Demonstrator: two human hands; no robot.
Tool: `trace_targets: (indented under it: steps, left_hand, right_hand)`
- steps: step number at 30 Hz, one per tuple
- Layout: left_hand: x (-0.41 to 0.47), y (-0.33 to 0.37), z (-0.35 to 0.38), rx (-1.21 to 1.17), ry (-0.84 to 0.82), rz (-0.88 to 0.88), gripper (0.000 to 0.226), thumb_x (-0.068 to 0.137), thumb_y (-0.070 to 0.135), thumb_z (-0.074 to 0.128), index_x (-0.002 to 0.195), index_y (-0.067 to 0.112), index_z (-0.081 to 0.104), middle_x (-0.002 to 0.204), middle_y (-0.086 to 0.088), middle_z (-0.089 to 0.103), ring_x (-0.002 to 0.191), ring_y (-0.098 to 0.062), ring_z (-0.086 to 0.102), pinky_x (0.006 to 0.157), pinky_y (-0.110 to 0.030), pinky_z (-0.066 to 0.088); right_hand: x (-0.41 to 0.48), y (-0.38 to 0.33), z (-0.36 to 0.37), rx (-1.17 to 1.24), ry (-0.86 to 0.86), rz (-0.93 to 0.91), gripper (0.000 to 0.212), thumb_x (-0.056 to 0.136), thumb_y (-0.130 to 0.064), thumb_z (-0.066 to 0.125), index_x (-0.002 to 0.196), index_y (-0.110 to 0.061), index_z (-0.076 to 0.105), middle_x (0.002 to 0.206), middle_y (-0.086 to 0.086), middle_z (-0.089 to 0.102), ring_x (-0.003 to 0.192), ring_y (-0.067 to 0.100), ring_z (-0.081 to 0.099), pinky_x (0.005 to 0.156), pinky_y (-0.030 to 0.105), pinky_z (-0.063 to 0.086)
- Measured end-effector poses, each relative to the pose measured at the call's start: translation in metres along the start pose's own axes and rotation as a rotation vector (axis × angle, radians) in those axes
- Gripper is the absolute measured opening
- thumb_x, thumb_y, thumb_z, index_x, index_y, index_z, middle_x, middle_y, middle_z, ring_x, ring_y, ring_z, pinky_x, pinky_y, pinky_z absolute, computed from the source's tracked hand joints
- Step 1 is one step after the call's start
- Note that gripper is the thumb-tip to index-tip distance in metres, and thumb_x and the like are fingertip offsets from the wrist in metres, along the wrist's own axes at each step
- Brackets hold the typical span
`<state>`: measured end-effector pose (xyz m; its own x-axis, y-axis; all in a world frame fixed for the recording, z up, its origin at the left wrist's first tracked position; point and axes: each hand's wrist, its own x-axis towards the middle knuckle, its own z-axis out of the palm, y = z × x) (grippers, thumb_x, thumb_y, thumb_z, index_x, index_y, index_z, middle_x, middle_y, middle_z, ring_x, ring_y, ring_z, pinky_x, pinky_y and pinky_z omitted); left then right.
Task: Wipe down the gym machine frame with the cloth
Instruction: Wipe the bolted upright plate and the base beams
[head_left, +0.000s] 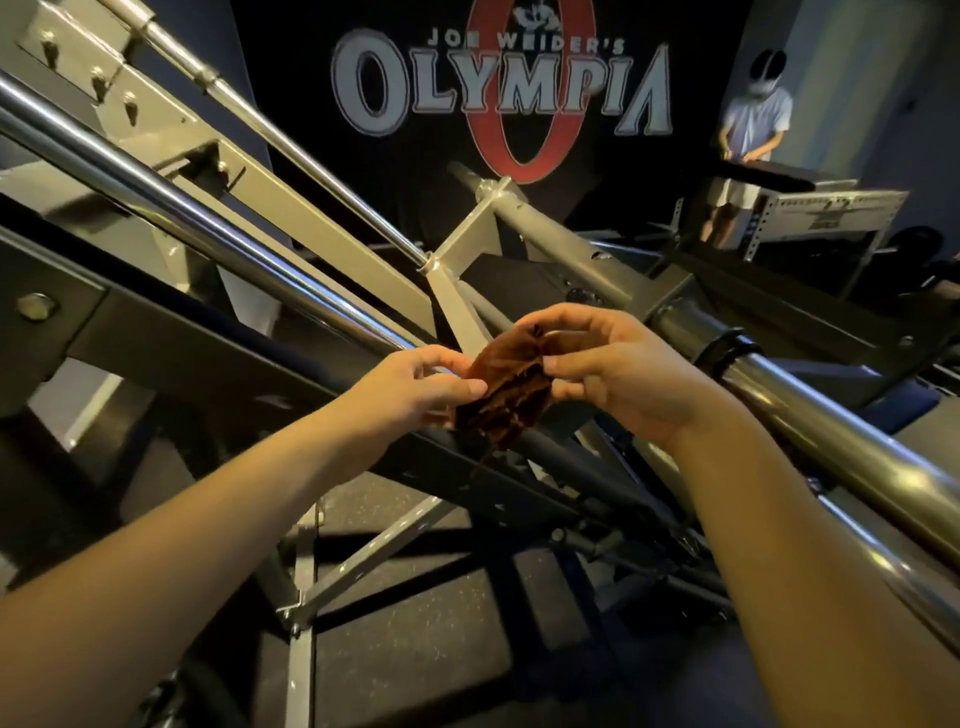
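Note:
A small brown cloth (504, 395) is held in the air between both hands at the middle of the view. My left hand (415, 387) pinches its left edge with thumb and fingers. My right hand (618, 369) pinches its upper right edge, fingers curled over it. The cloth hangs above the gym machine frame (332, 228), whose grey painted beams and chrome rails run diagonally under and behind my hands. The cloth touches no part of the frame.
A thick chrome bar (831, 436) slants down at the right, close to my right forearm. Chrome guide rods (171, 208) cross at the upper left. A person in a white shirt (753, 135) stands at another machine at the back right. Dark rubber floor (415, 613) lies below.

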<state>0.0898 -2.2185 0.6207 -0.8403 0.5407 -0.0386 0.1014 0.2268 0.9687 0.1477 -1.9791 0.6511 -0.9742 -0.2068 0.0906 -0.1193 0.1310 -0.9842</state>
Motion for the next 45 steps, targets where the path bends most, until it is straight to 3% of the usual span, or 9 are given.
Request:
trace_targets:
  steps: [6, 11, 16, 21, 26, 30, 34, 37, 45]
  left_hand:
    - [-0.004, -0.028, 0.011, -0.019, -0.093, -0.040, 0.034, 0.084, 0.036, 0.072, 0.110, 0.014, 0.073, 0.105, -0.003, 0.077, 0.100, -0.017, 0.073, 0.089, -0.033, 0.054]
    - [0.000, -0.066, 0.042, -0.056, -0.045, -0.077, 0.018, 0.089, 0.025, 0.074, 0.100, 0.012, 0.069, 0.100, -0.011, 0.075, 0.092, -0.020, 0.074, 0.083, -0.034, 0.058]
    - [0.002, -0.105, 0.069, -0.008, -0.056, -0.146, 0.017, 0.087, 0.026, 0.079, 0.099, 0.017, 0.071, 0.098, -0.006, 0.076, 0.096, -0.021, 0.074, 0.094, -0.048, 0.058]
    - [0.009, -0.149, 0.082, 0.115, -0.115, -0.260, 0.010, 0.090, 0.019, 0.076, 0.100, 0.018, 0.073, 0.091, 0.001, 0.077, 0.085, -0.008, 0.073, 0.078, -0.025, 0.058]
    - [0.022, -0.216, 0.102, 0.073, -0.092, -0.414, 0.008, 0.089, 0.010, 0.075, 0.095, 0.015, 0.077, 0.088, -0.002, 0.078, 0.086, -0.015, 0.075, 0.085, -0.035, 0.059]
    - [0.031, -0.257, 0.117, 0.010, 0.091, -0.497, 0.007, 0.090, 0.011, 0.075, 0.096, 0.015, 0.076, 0.085, -0.009, 0.075, 0.078, -0.013, 0.070, 0.078, -0.029, 0.053]
    - [0.044, -0.276, 0.116, -0.131, 0.290, -0.473, 0.031, 0.088, 0.032, 0.077, 0.116, 0.021, 0.068, 0.100, -0.003, 0.075, 0.096, -0.013, 0.068, 0.086, -0.030, 0.050]
    - [0.052, -0.280, 0.110, -0.181, 0.383, -0.351, 0.032, 0.087, 0.041, 0.076, 0.112, 0.021, 0.072, 0.100, 0.005, 0.076, 0.097, -0.010, 0.070, 0.092, -0.035, 0.051]
    - [0.080, -0.311, 0.115, -0.151, 0.543, -0.016, 0.021, 0.086, 0.040, 0.078, 0.103, 0.032, 0.070, 0.091, 0.014, 0.074, 0.083, 0.012, 0.064, 0.072, -0.013, 0.042]
  right_hand:
    - [-0.010, 0.027, 0.023, 0.056, 0.174, 0.139, 0.030, 0.101, -0.001, 0.053, 0.116, -0.017, 0.073, 0.119, 0.008, 0.072, 0.114, 0.023, 0.069, 0.091, 0.037, 0.059]
    - [-0.043, 0.075, 0.046, 0.124, 0.384, 0.243, 0.030, 0.099, -0.036, 0.062, 0.116, -0.014, 0.073, 0.109, 0.006, 0.077, 0.106, 0.022, 0.072, 0.098, 0.043, 0.054]
    - [-0.060, 0.138, 0.061, 0.056, 0.513, 0.376, 0.027, 0.087, -0.021, 0.079, 0.113, -0.026, 0.071, 0.110, -0.004, 0.076, 0.105, 0.013, 0.072, 0.100, 0.045, 0.056]
    - [-0.063, 0.201, 0.057, 0.094, 0.482, 0.475, 0.025, 0.088, -0.011, 0.077, 0.111, -0.019, 0.072, 0.103, -0.002, 0.078, 0.102, 0.017, 0.074, 0.094, 0.038, 0.059]
    - [-0.063, 0.264, 0.052, 0.036, 0.390, 0.594, 0.023, 0.091, -0.012, 0.075, 0.112, -0.022, 0.072, 0.104, -0.007, 0.078, 0.101, 0.010, 0.073, 0.094, 0.035, 0.058]
    - [-0.067, 0.299, 0.043, 0.041, 0.498, 0.639, 0.019, 0.090, -0.012, 0.075, 0.107, -0.019, 0.071, 0.095, -0.008, 0.078, 0.091, 0.007, 0.073, 0.072, 0.019, 0.057]
    - [-0.077, 0.319, 0.038, 0.061, 0.774, 0.565, 0.021, 0.089, -0.014, 0.075, 0.106, -0.023, 0.067, 0.100, -0.007, 0.072, 0.084, -0.008, 0.067, 0.070, 0.018, 0.050]
    - [-0.060, 0.332, 0.040, -0.043, 0.938, 0.375, 0.025, 0.089, -0.019, 0.076, 0.105, -0.032, 0.062, 0.105, -0.010, 0.067, 0.090, -0.015, 0.063, 0.076, 0.018, 0.050]
    - [0.007, 0.380, 0.078, -0.234, 1.056, -0.063, 0.025, 0.087, -0.016, 0.078, 0.104, -0.029, 0.064, 0.100, -0.013, 0.068, 0.098, -0.008, 0.064, 0.085, 0.007, 0.051]
